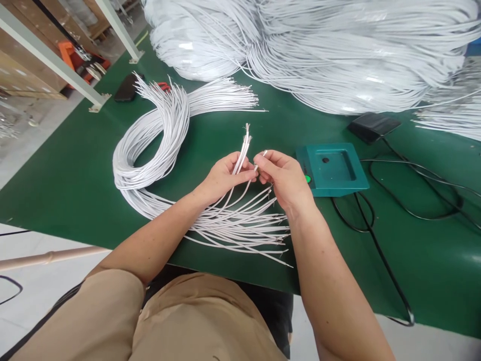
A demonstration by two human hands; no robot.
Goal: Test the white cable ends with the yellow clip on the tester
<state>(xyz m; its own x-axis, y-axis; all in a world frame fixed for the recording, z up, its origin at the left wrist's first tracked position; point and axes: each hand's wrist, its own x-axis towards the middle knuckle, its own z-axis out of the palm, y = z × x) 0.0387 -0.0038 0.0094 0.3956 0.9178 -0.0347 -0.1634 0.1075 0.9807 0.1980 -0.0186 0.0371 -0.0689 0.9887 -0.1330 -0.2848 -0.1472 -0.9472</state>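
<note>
– what lies closest to you?
– past my tan cloth top (203,321), a bundle of thin white cables (233,225) fans its loose ends across the dark green, flat tabletop (67,175), tips pointing right.

– and your hands, just beyond?
– my left hand (229,173) closes lightly, thumb against fingers, round a few white cable ends (242,150) standing upright with frayed tips. my right hand (281,173) pinches a single white cable (265,152) near its tip, thumb on forefinger, just beside the left fingertips. whether those fingertips touch that cable too, i cannot tell.

– how do you handle it well?
– i'd pinch close to the tip so the cable doesn't bend away, hold the left group loosely enough to spare the frayed strands, and lift gently so nothing snags in the fan below.

– further out?
– the bundle curls into a loop on my left. on my right sits a teal, square box with a sunken top (336,170), a black wedge-shaped thing (373,126) behind it, then a big heap of white cables (356,55).
</note>
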